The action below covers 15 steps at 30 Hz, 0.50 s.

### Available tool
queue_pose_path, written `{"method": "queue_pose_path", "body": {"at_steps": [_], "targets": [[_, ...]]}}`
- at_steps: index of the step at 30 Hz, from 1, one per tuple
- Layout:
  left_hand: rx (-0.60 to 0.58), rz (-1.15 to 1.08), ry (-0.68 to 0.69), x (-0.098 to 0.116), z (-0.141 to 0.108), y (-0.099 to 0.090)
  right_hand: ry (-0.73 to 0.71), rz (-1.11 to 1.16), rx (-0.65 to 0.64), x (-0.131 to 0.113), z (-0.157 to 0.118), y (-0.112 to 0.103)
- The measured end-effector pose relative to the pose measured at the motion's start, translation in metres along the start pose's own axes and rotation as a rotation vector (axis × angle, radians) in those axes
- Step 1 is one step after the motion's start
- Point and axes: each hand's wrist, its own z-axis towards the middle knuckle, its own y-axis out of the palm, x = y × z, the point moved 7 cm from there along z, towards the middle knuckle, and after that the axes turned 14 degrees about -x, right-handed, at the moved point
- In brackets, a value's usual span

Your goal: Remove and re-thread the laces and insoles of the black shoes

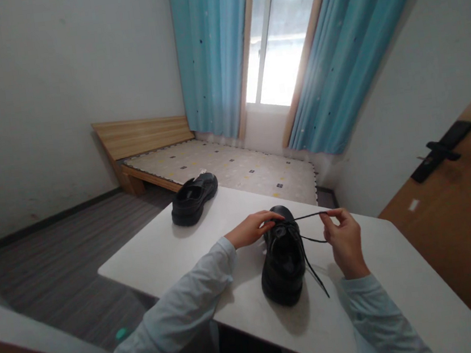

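A black lace-up shoe (283, 273) stands on the white table (164, 259), its toe pointing away from me and its heel nearest. My left hand (254, 228) rests at the shoe's left side, fingertips on the laces near the front; whether they pinch anything is hidden. To the right of the shoe, my right hand (345, 242) pinches a black shoelace (309, 215) between thumb and forefinger, drawn out nearly straight from the shoe. Another lace end hangs down the shoe's right side onto the table.
A second black shoe (193, 200) sits at the table's far left edge. Behind the table is a low bed (234, 168) under a window with blue curtains (214, 53). A wooden door (463, 211) with a black handle is on the right.
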Motion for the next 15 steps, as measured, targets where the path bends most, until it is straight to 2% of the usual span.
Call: {"method": "queue_pose_path", "body": {"at_steps": [5, 9, 15], "targets": [[0.0, 0.001, 0.003, 0.001, 0.0, 0.0, 0.007, -0.126, 0.018, -0.004, -0.001, -0.003], [0.001, -0.003, 0.001, 0.002, 0.0, -0.001, -0.097, -0.164, -0.005, -0.009, 0.001, -0.001], [-0.001, -0.016, -0.008, 0.002, 0.0, -0.001, -0.192, -0.184, -0.247, -0.014, 0.0, 0.02]]}}
